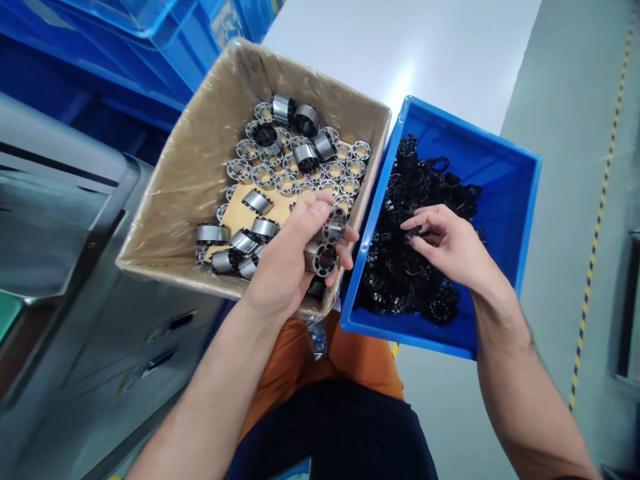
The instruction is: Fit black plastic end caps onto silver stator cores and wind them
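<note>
My left hand (295,247) is closed around two silver stator cores (321,259), over the near right part of the cardboard box (187,160). Their slotted round ends face right, one above the other. My right hand (445,240) reaches into the blue bin (495,200), its thumb and fingers pinched on a small black plastic ring (414,231), partly hidden by the fingers. Beneath it lies a heap of similar black slotted rings (400,280). Inside the box, bare silver cores (287,181) stand in rows, while several cores with black ends (213,233) lie loose on a cardboard sheet (240,213).
A clear plastic liner covers the box walls. Behind both containers is a white tabletop (400,40). Blue crates (165,40) stand at the upper left, above a grey metal machine (55,153). Yellow-black tape (600,220) marks the floor at right.
</note>
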{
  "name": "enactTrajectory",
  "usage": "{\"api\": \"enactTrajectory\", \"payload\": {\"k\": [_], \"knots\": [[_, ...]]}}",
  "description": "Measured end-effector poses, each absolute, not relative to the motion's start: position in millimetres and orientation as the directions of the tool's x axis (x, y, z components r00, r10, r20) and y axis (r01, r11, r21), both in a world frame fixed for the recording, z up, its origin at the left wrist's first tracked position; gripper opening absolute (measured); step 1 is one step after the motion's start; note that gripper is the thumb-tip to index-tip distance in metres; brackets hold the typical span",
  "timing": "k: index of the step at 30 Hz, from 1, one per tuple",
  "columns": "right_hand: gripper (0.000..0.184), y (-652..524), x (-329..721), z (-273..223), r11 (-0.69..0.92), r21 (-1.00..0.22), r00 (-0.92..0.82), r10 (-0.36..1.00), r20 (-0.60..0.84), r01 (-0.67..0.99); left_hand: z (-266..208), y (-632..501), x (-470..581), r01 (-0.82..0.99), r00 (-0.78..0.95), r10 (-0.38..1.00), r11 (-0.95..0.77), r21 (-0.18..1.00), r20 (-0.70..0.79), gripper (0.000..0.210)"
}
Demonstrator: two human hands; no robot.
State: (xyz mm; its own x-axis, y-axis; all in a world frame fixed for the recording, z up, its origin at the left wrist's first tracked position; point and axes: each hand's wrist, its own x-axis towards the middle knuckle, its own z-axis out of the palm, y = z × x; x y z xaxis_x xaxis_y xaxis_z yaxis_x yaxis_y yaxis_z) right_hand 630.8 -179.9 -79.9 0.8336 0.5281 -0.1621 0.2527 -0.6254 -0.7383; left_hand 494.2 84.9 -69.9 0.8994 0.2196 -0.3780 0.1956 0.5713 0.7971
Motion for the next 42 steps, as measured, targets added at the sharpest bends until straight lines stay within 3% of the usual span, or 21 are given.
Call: {"api": "enactTrajectory", "payload": {"k": [5, 10, 12, 17, 19, 23, 25, 29, 32, 36, 42], "knots": [[0.028, -179.1, 628.2, -69.1, -0.549, -0.817, 0.875, 0.468, -0.127, 0.175, -70.2, 86.5, 491.4, 0.167, 0.941, 0.152, 0.572, 0.803, -0.303, 0.049], [0.015, -153.7, 611.6, -38.6, -0.291, -0.956, 0.850, 0.496, -0.176, -0.028, -79.6, 84.1, 486.9, 0.030, 0.994, 0.084, 0.344, 0.939, -0.063, 0.058], [0.014, -140.8, 605.7, -28.0, -0.262, -0.965, 0.795, 0.587, -0.156, 0.004, -82.9, 82.3, 485.2, -0.037, 0.997, 0.074, 0.258, 0.965, 0.018, 0.063], [0.056, -120.9, 601.6, -16.3, -0.200, -0.924, 0.665, 0.743, 0.074, 0.327, -80.6, 80.8, 484.9, -0.231, 0.966, 0.138, 0.082, 0.970, 0.218, 0.043], [0.052, -119.3, 601.9, -18.2, -0.182, -0.946, 0.673, 0.738, 0.049, 0.268, -78.4, 81.1, 484.8, -0.282, 0.953, 0.139, 0.073, 0.957, 0.270, 0.034], [0.020, -120.1, 602.5, -30.0, -0.080, -0.996, 0.682, 0.728, -0.075, -0.023, -79.2, 82.7, 481.7, -0.269, 0.963, 0.083, 0.175, 0.947, 0.258, 0.035], [0.018, -119.2, 602.8, -36.2, 0.003, -0.996, 0.686, 0.726, -0.059, -0.089, -81.5, 83.8, 479.7, -0.235, 0.972, 0.052, 0.220, 0.947, 0.229, 0.034], [0.036, -112.3, 598.8, -42.7, 0.161, -0.987, 0.764, 0.638, 0.096, -0.010, -83.4, 82.8, 477.8, -0.136, 0.990, 0.091, 0.367, 0.920, 0.109, 0.031], [0.043, -105.6, 588.1, -45.2, 0.177, -0.983, 0.804, 0.576, 0.148, 0.055, -80.7, 78.6, 476.8, -0.050, 0.996, 0.090, 0.502, 0.863, 0.006, 0.037], [0.046, -101.0, 574.0, -49.7, 0.098, -0.995, 0.775, 0.626, 0.083, 0.028, -80.4, 75.7, 472.6, -0.014, 0.998, 0.056, 0.448, 0.894, -0.013, 0.042], [0.044, -102.6, 574.3, -49.4, 0.093, -0.989, 0.770, 0.620, 0.151, 0.119, -85.0, 77.2, 468.4, -0.028, 0.998, 0.058, 0.455, 0.890, 0.002, 0.044]]}}
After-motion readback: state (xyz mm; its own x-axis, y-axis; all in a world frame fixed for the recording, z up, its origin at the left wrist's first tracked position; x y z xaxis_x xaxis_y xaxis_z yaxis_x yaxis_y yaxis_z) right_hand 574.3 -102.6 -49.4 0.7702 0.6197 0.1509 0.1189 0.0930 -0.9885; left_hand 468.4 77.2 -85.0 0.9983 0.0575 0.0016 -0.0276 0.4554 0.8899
